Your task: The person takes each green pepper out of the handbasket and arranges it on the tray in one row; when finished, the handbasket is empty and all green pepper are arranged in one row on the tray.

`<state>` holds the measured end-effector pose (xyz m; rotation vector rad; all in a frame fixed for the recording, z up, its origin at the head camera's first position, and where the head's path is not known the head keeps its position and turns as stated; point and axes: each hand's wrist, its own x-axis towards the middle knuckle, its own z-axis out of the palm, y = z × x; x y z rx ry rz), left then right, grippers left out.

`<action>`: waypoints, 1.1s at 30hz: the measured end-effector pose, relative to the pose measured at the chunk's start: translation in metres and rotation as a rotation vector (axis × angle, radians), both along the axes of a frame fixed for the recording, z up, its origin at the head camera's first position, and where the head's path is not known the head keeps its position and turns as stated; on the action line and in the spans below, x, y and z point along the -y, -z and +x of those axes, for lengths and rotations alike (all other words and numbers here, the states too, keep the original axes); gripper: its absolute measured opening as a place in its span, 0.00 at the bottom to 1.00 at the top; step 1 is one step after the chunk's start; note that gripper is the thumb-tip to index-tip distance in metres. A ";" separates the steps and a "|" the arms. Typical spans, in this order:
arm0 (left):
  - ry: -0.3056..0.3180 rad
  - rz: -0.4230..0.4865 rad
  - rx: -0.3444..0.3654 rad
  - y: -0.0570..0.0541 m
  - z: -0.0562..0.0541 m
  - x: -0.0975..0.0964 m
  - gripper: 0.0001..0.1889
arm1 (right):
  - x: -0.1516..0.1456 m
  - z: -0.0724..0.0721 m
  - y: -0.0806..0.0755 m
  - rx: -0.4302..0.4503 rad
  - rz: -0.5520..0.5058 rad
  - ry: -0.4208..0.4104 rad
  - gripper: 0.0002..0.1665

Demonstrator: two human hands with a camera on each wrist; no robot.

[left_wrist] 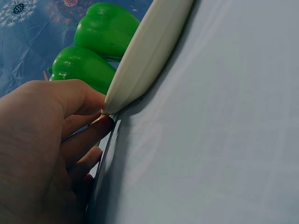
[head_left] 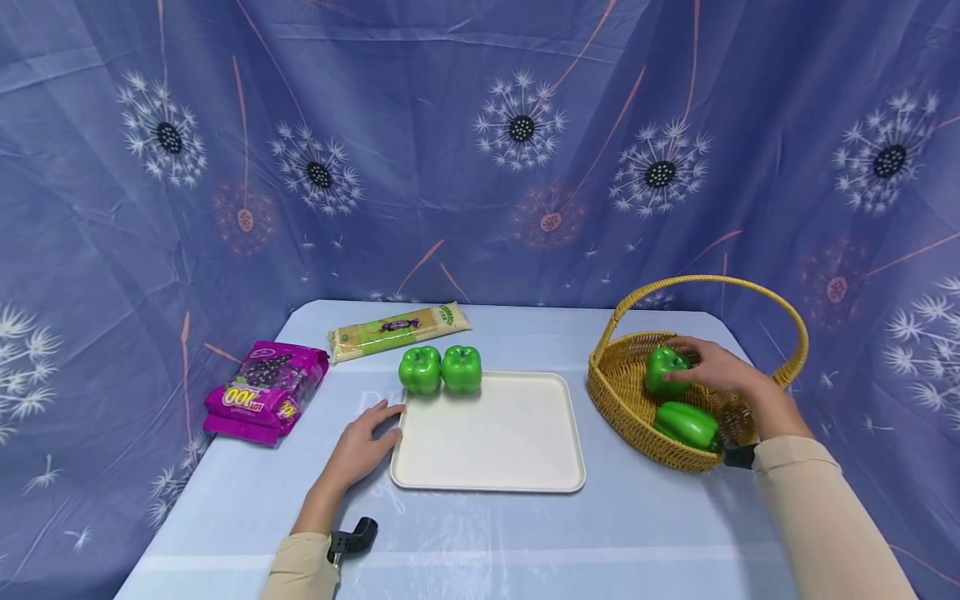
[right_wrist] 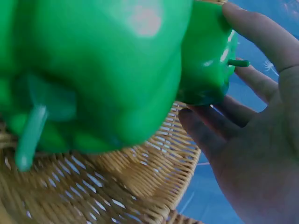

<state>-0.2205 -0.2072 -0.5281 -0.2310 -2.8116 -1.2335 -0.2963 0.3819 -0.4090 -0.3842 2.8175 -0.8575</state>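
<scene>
My right hand (head_left: 712, 367) is inside the wicker basket (head_left: 626, 408), its thumb and fingers around a green bell pepper (head_left: 663, 372). In the right wrist view the thumb lies along one side of that pepper (right_wrist: 205, 56) and the fingertips at the other. Another green bell pepper (head_left: 686, 425) lies on its side in the basket, nearer to me. My left hand (head_left: 362, 446) rests at the left edge of the white tray (head_left: 487, 442). Fairly straight fingers touch its rim (left_wrist: 140, 65) in the left wrist view. Two green bell peppers (head_left: 420, 371) sit side by side at the tray's far left corner.
A purple snack bag (head_left: 266, 392) lies at the table's left edge. Behind the tray is a long green-and-tan packet (head_left: 401, 331). The basket's tall handle (head_left: 708, 279) arches over its opening, close to my right forearm. A blue dandelion-print curtain (head_left: 420, 167) hangs behind the table.
</scene>
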 end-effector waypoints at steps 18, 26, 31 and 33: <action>-0.010 -0.007 0.012 -0.001 -0.001 -0.002 0.22 | -0.001 -0.006 0.007 -0.041 -0.046 -0.024 0.45; -0.009 0.001 0.003 -0.002 -0.001 -0.002 0.22 | 0.001 -0.001 0.002 -0.069 -0.031 -0.003 0.45; -0.011 0.000 0.003 -0.002 0.000 -0.001 0.22 | 0.002 0.002 0.002 -0.089 -0.029 -0.001 0.45; -0.010 0.002 0.003 -0.001 0.001 -0.001 0.22 | 0.001 0.003 0.002 -0.091 -0.028 -0.004 0.45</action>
